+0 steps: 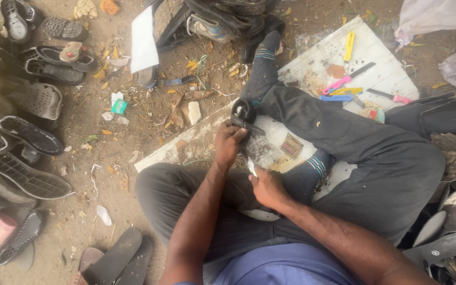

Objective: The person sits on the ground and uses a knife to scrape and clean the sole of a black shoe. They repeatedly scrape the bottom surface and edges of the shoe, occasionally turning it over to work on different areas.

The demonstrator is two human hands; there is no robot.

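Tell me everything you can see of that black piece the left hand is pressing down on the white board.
The black piece looks like a small leather or rubber shoe part: a rounded loop with a flat strap end jutting toward the right. It lies on the dirty white board, just beside the socked foot. The left hand pins its lower edge with the fingertips. The right hand holds a small pale blade-like tool just below it, not clearly touching.

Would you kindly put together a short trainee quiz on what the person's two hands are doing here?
1. True or false: the left hand presses on a black sandal strap.
2. What does the right hand hold? A) yellow cutter B) small pale blade C) pink-handled tool
3. Fill in: the tools lie on a white ____.

Key: 1 true; 2 B; 3 board.
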